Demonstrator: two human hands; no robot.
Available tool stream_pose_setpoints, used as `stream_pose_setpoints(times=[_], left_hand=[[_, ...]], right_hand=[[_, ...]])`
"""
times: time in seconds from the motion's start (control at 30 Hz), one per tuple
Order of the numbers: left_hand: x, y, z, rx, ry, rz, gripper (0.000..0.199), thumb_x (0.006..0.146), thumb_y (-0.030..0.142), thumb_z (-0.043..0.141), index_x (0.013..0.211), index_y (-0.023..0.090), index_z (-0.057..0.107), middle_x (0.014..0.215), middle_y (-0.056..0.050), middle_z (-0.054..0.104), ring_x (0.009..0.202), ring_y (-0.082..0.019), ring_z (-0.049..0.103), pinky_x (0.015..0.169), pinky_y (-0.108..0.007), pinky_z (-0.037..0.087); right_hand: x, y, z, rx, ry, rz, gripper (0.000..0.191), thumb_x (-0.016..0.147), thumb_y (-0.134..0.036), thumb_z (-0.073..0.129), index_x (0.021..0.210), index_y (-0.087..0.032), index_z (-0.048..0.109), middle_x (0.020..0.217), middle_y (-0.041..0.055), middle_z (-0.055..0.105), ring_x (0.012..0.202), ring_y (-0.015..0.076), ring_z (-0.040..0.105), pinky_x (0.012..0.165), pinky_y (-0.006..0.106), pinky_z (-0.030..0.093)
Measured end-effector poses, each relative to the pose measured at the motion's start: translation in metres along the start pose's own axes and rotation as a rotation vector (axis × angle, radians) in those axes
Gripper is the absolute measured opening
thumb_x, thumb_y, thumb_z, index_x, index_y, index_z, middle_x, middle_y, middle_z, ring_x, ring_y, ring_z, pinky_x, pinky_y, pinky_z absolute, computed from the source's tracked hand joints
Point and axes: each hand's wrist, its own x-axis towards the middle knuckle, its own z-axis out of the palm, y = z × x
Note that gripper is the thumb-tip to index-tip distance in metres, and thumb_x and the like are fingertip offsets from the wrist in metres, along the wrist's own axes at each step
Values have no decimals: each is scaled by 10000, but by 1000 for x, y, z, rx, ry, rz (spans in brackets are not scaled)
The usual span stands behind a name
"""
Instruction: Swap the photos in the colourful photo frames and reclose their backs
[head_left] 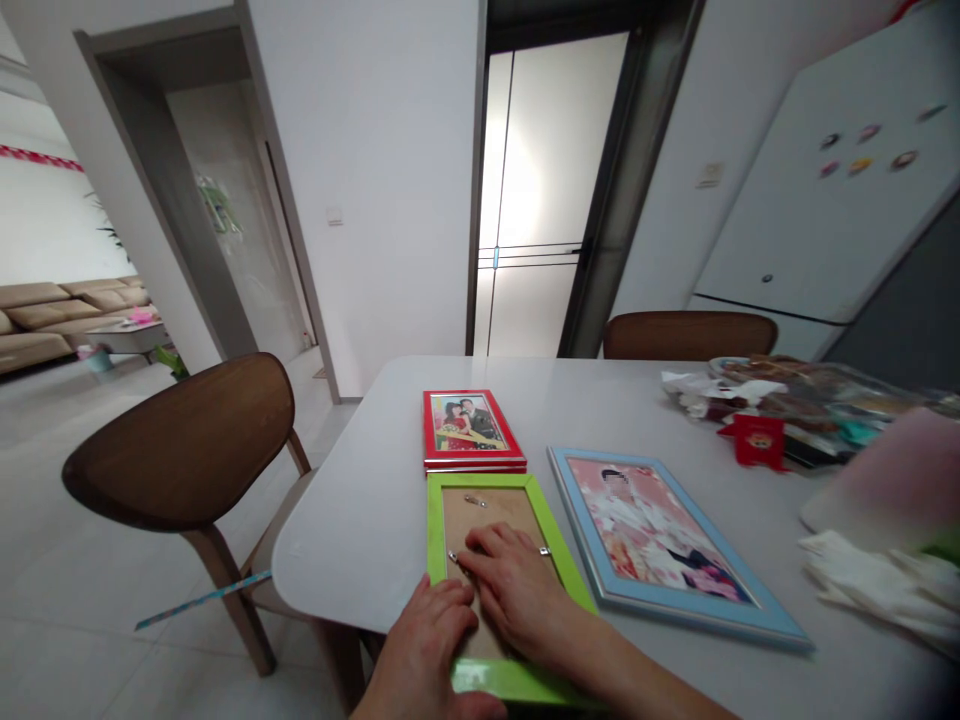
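A green picture frame [443,500] lies face down on the table, its brown backing board [517,505] upward. Small metal clips sit along the board's edges, with a hanger near the far end. My left hand [431,635] grips the frame's near left side, thumb by the near rim. Flat over the board is my right hand [517,585], fingers stretched out, the index fingertip at the left metal clip [453,556]. Just beyond lies a red picture frame [429,430] with a photo of two people, apparently stacked on another. To the right, a light-blue picture frame [679,605] shows a pink-toned photo.
The white table [360,510] has a rounded left corner. A brown chair [187,440] stands left, another chair [690,335] behind. On the right are a red card [759,442], white tissues [885,590], plastic-wrapped items and a blurred pink object [892,480].
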Motion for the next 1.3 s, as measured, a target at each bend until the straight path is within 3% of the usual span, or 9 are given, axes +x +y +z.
stream_pose_setpoints(times=[0.4, 0.53, 0.7, 0.87, 1.1, 1.2, 1.3], left_hand=[[2, 2, -3, -40, 8, 4, 466, 479, 456, 720, 823, 171, 590, 1049, -112, 601, 1007, -262, 525, 922, -445, 348], [1, -1, -2, -5, 29, 36, 485, 477, 486, 713, 812, 159, 584, 1039, -119, 607, 993, -267, 536, 903, -452, 370], [0, -1, -3, -2, 0, 18, 459, 496, 477, 706, 811, 170, 572, 1057, -119, 599, 1013, -271, 522, 911, -479, 350], [-1, 2, -1, -16, -53, -36, 353, 503, 414, 722, 718, 180, 566, 1090, -98, 585, 1055, -262, 490, 941, -481, 310], [-1, 4, 0, 63, -108, -57, 381, 468, 315, 748, 764, 162, 563, 1112, -116, 570, 1059, -271, 487, 936, -490, 318], [-1, 2, 0, 157, -95, 33, 408, 514, 378, 719, 813, 159, 549, 1089, -116, 586, 1021, -271, 521, 891, -466, 387], [-2, -4, 12, 336, 46, 181, 188, 700, 284, 594, 846, 188, 527, 1066, -74, 606, 989, -219, 551, 850, -380, 443]], right_hand=[[-1, -2, -1, 10, -39, -16, 205, 745, -154, 449, 851, -247, 598, 893, 16, 524, 866, 165, 414, 731, 298, 314], [2, 4, 2, 69, 22, -39, 248, 745, -139, 434, 910, -248, 584, 902, 17, 556, 879, 166, 442, 754, 301, 330], [27, 28, 4, 84, 175, 178, 245, 766, -194, 422, 967, -173, 561, 947, 52, 595, 879, 149, 505, 771, 260, 354], [59, 49, 11, 4, 170, 351, 189, 768, -261, 427, 732, -179, 593, 775, 51, 625, 716, 159, 546, 602, 249, 350], [77, 66, 24, -15, 176, 516, 153, 712, -278, 491, 707, -166, 596, 748, 81, 637, 703, 186, 559, 561, 251, 312], [79, 66, 21, 33, 209, 522, 168, 712, -276, 484, 684, -155, 598, 722, 89, 638, 686, 180, 558, 553, 244, 308], [72, 61, 12, 122, 253, 468, 260, 749, -324, 429, 643, -152, 593, 665, 73, 633, 627, 157, 549, 538, 233, 314]])
